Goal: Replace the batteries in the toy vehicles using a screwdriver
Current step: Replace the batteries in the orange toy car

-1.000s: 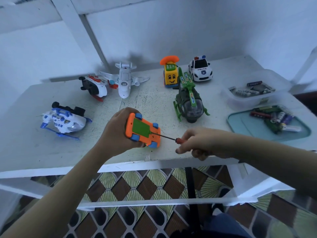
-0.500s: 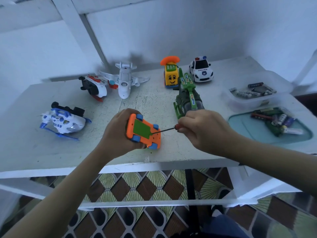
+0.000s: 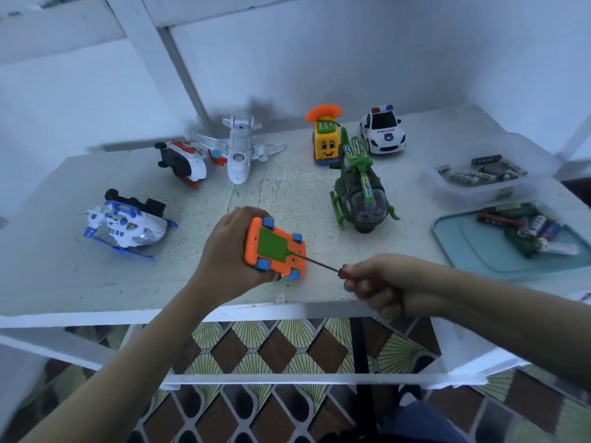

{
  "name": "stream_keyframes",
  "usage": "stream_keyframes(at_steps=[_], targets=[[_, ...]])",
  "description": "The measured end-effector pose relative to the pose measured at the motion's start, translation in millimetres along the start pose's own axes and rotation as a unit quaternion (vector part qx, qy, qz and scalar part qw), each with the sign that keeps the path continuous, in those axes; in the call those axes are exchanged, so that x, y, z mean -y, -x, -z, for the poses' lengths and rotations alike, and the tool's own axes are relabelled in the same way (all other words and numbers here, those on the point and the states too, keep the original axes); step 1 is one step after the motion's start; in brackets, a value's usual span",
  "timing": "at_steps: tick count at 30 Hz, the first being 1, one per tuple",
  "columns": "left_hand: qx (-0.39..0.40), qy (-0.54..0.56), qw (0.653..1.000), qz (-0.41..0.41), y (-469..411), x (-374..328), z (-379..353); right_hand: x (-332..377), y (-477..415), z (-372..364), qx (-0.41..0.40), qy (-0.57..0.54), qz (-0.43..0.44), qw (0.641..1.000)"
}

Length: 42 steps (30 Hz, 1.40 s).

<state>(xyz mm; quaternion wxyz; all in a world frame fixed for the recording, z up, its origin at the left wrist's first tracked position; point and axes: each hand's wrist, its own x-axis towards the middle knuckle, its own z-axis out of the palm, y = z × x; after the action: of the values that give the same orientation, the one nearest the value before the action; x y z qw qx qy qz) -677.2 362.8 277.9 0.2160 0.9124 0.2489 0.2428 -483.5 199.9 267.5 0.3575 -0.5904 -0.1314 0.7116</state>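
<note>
A worn white table (image 3: 287,193) stands against a pale wall (image 3: 351,52), with a slanted white beam (image 3: 153,52) at far left. At its right, a clear plastic tub (image 3: 463,195) sits just beyond a teal tray (image 3: 473,247). Below the near edge lies a patterned tile floor (image 3: 275,350).

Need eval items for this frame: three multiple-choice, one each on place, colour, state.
1. The police car stands: A. far side of the table, right of the yellow phone toy; B. near edge, far left; C. middle of the table.
2. The orange car's underside panel is: A. blue; B. green; C. white.
3. The screwdriver is: A. lying unheld; B. gripped by the right hand, tip at the car's underside; C. held by its tip.
Answers: A, it sits far back by the phone toy; B, it shows green; B, right hand grips its handle, left hand holds the car.
</note>
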Motion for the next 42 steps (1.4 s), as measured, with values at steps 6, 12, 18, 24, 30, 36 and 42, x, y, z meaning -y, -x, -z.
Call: stream_keyframes(at_steps=[6, 12, 18, 24, 30, 36, 42], targets=[[0.011, 0.001, 1.0, 0.004, 1.7, 1.1, 3.4, -12.8, 2.5, -10.5, 0.103, -0.134, -0.046, 0.985], [0.023, 0.002, 1.0, 0.017, -0.1, 4.7, 6.1, -11.3, 8.3, -5.3, -0.179, 0.289, 0.27, 0.901], [0.044, -0.003, 0.999, 0.007, -3.6, -4.3, 7.6, 6.5, 7.6, 12.2, -0.356, 0.648, 0.555, 0.381], [0.05, -0.004, 0.999, 0.012, -6.9, 1.5, 4.5, 18.9, 6.9, 13.2, -0.294, 0.644, 0.535, 0.462], [0.058, 0.006, 0.998, 0.017, -10.7, 4.1, 2.9, 17.4, 8.5, 6.8, -0.201, 0.381, 0.277, 0.859], [0.06, 0.026, 0.997, 0.037, -10.6, 5.9, 4.5, -8.4, -3.4, -2.7, 0.073, -0.122, -0.032, 0.989], [0.075, 0.024, 0.996, 0.037, -12.2, 4.0, 8.5, -4.6, 2.7, -4.8, 0.102, -0.119, -0.045, 0.987]])
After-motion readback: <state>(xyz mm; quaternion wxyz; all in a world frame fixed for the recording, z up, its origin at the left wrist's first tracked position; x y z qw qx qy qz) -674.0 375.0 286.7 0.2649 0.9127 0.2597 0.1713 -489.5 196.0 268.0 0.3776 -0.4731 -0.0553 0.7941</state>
